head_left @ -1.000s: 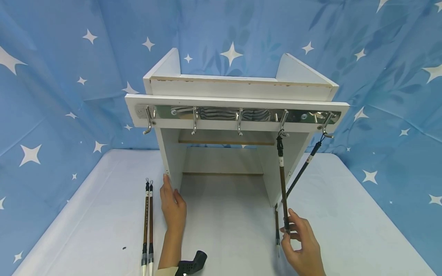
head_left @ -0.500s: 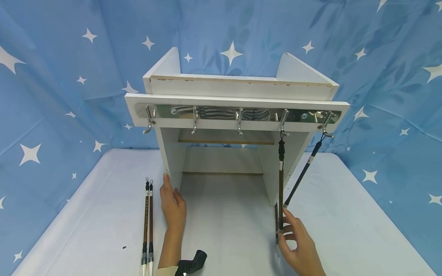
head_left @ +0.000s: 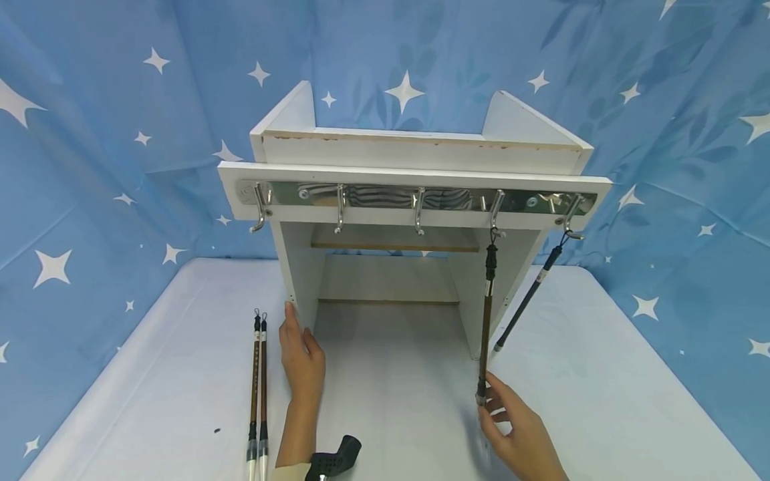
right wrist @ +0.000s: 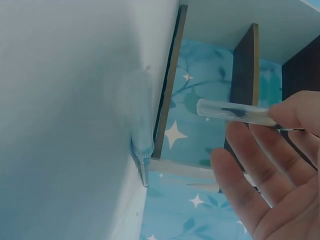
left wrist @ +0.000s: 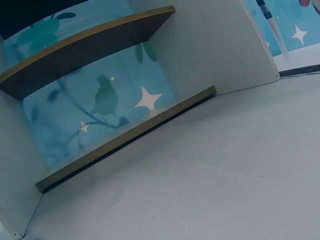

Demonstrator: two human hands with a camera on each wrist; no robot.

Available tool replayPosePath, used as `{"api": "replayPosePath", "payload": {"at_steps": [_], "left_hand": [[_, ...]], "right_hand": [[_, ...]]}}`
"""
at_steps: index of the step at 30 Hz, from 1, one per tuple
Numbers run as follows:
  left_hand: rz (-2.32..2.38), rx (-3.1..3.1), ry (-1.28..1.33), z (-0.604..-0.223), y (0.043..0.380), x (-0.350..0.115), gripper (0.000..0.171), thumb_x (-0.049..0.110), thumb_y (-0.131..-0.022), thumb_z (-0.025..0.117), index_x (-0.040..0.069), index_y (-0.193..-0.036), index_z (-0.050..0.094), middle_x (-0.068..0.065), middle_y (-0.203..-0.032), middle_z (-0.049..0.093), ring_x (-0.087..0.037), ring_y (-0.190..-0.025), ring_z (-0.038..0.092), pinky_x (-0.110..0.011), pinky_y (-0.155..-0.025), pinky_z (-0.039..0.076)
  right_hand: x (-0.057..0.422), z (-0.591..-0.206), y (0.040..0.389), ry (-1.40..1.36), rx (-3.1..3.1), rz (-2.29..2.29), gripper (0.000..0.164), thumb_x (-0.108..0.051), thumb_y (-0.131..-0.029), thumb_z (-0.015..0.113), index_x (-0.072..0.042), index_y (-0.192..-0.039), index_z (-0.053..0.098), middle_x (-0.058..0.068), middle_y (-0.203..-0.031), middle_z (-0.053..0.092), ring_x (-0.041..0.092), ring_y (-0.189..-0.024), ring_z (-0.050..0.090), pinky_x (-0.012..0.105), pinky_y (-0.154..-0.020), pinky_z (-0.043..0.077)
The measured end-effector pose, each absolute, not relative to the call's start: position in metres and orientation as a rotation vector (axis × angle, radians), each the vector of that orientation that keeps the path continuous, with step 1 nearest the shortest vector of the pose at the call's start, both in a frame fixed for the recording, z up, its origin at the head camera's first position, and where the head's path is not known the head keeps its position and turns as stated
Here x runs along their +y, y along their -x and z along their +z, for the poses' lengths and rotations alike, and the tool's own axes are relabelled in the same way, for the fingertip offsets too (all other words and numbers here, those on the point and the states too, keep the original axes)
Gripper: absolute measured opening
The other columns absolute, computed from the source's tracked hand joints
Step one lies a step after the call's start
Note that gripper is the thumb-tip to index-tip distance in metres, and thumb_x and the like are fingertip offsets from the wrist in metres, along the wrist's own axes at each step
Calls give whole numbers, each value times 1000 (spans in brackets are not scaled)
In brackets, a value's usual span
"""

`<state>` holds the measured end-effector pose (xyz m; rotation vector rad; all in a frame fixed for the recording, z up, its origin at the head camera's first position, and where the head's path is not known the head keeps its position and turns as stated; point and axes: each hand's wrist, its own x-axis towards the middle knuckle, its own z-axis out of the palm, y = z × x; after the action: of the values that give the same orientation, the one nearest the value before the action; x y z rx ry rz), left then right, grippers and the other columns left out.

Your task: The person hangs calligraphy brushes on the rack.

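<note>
A calligraphy brush with a brown handle hangs by its loop from the second hook from the right. My right hand pinches its lower end. In the right wrist view, its clear-capped tip lies between thumb and fingers. A second, darker calligraphy brush hangs slanting from the rightmost hook. My left hand rests, fingers extended, against the front edge of the left side panel of the white shelf unit. Two more calligraphy brushes lie side by side on the table, left of that hand.
The metal hook rail runs across the shelf's front; its three left hooks carry nothing. A blurred capped shape shows near the table surface in the right wrist view. A small dark speck lies on the white table. Blue star-patterned cloth hangs behind.
My right hand has moved a little left, swinging the brush's lower end left with it. The brush on the rightmost hook stays hung. My left hand has not moved.
</note>
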<state>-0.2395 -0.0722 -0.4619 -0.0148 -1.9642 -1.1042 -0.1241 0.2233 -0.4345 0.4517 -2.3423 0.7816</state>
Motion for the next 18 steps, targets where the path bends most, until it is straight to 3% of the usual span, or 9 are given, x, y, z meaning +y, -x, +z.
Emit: {"api": "replayPosePath", "payload": {"at_steps": [11,18], "left_hand": [[-1109,-1969,7,-460,238,-73,65,-7,-90,44,16,-145,18,-27,-121,43,-42,-114,46,-55,-89,45],[-1112,-1962,12,-462,239,-73,66,-8,-90,44,17,-146,19,-28,-121,43,-42,-114,47,-55,-88,46]], "right_hand": [[224,-434,125,-432,-2414,723,51,11,-59,73,2,-107,58,-5,-79,62,-4,-64,55,10,-53,46],[222,-428,123,-184,-2799,739,43,-2,-72,71,-11,-113,62,-15,-65,55,-7,-59,47,17,-51,44]]}}
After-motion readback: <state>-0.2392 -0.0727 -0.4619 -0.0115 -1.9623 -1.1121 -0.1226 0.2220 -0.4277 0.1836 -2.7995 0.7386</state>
